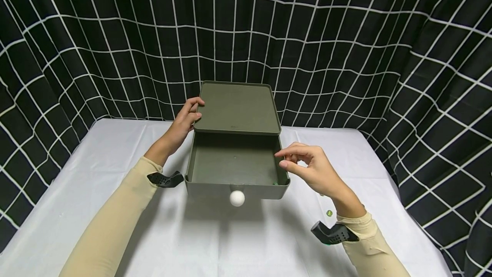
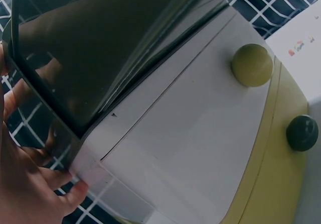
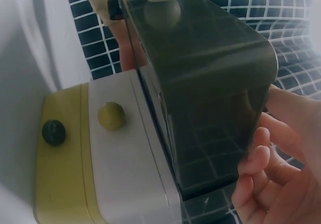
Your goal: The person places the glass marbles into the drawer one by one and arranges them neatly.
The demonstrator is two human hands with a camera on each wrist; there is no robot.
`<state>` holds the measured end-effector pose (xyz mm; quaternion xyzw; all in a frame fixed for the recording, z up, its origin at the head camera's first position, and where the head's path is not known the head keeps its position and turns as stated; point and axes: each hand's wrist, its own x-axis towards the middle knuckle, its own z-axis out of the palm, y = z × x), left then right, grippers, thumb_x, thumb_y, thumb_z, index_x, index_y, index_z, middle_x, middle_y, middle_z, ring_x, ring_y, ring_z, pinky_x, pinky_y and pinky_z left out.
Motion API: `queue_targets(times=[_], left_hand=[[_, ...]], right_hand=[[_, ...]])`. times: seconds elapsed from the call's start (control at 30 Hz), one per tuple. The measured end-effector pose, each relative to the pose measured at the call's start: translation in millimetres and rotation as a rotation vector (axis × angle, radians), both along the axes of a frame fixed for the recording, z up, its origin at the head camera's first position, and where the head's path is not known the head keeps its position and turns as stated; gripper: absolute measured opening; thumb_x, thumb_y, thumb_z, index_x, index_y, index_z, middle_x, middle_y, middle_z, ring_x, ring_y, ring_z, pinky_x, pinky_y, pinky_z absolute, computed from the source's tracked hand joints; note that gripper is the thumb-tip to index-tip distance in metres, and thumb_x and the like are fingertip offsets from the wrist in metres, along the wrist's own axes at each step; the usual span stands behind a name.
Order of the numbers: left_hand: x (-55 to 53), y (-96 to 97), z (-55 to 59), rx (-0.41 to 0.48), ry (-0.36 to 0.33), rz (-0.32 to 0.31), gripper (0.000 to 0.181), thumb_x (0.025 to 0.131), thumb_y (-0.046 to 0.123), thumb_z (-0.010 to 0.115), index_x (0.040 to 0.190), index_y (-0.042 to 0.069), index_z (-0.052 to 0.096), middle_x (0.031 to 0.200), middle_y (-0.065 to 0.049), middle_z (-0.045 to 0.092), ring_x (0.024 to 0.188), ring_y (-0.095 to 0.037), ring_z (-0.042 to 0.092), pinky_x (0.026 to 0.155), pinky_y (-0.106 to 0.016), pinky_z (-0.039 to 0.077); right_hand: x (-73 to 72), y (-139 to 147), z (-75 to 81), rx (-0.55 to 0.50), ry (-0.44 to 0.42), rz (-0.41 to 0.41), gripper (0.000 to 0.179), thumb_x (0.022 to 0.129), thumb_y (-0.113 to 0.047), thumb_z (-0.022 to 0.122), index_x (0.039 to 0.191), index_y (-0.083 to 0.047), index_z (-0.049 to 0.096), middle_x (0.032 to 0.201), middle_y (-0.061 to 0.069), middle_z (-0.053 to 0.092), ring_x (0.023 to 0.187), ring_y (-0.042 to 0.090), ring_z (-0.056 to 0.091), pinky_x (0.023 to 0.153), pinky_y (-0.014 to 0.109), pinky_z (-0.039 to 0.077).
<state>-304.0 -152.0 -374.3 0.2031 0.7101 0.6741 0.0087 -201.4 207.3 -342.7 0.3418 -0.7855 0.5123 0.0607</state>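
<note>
A stack of drawers stands on the table, its dark green top drawer (image 1: 230, 161) pulled out by a white knob (image 1: 237, 198). Below it are a white drawer (image 2: 195, 118) with a yellow knob and a yellow drawer (image 3: 60, 174) with a dark knob. My left hand (image 1: 178, 127) rests its fingertips against the left edge of the dark green top (image 1: 238, 108). Over the drawer's right wall is my right hand (image 1: 311, 166), thumb and forefinger slightly apart, the other fingers loosely bent. A small green piece (image 1: 275, 184) lies in the drawer's front right corner.
On the white cloth (image 1: 153, 243), a small round green piece (image 1: 329, 213) lies below the right hand. Several small coloured pieces (image 2: 299, 46) show on the table in the left wrist view. A black curtain with a white grid (image 1: 238, 25) hangs behind and at both sides.
</note>
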Motion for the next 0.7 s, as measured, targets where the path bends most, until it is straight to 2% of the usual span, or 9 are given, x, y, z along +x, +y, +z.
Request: queue_targets(times=[0.17,0.33,0.53,0.6,0.7], left_hand=[[0.3,0.0,-0.9,0.005,-0.005,0.004,0.041,0.101,0.021,0.037,0.139,0.008,0.03,0.168,-0.008,0.016,0.149,-0.02,0.018,0.106,-0.048,0.024],[2.3,-0.1,-0.4,0.009,-0.006,0.007,0.041,0.101,0.022,0.038,0.138,0.009,0.03,0.168,-0.008,0.016,0.153,-0.02,0.015,0.104,-0.046,0.024],[2.0,0.3,0.5,0.015,-0.007,-0.003,0.042,0.1,0.024,0.038,0.138,0.009,0.03,0.169,-0.008,0.014,0.158,-0.021,0.007,0.113,-0.055,0.02],[2.0,0.4,0.6,0.013,-0.011,-0.005,0.042,0.101,0.024,0.038,0.138,0.009,0.03,0.169,-0.008,0.013,0.158,-0.021,0.005,0.115,-0.059,0.018],[2.5,1.2,0.8,0.012,-0.013,-0.005,0.039,0.1,0.023,0.038,0.137,0.012,0.032,0.169,-0.008,0.014,0.158,-0.02,0.007,0.113,-0.057,0.02]], right_hand=[[2.0,6,3.1,0.015,-0.006,-0.015,0.018,0.091,0.006,0.065,0.107,0.01,0.071,0.091,-0.006,0.069,0.083,0.007,0.058,0.076,0.021,0.048],[3.3,18,6.6,0.021,-0.003,-0.047,0.018,0.092,0.005,0.064,0.108,0.006,0.072,0.097,-0.011,0.071,0.087,0.005,0.059,0.079,0.02,0.049],[1.5,36,5.6,-0.024,-0.008,-0.061,0.021,0.093,0.006,0.062,0.108,-0.002,0.073,0.095,-0.013,0.068,0.078,0.005,0.055,0.067,0.021,0.045],[0.4,43,3.6,-0.043,-0.017,-0.06,0.023,0.094,0.007,0.06,0.109,-0.005,0.074,0.094,-0.012,0.068,0.076,0.005,0.055,0.067,0.021,0.046],[-0.6,53,-1.2,-0.056,-0.032,-0.075,0.026,0.095,0.007,0.059,0.109,-0.007,0.074,0.092,-0.013,0.067,0.075,0.004,0.056,0.069,0.019,0.047]])
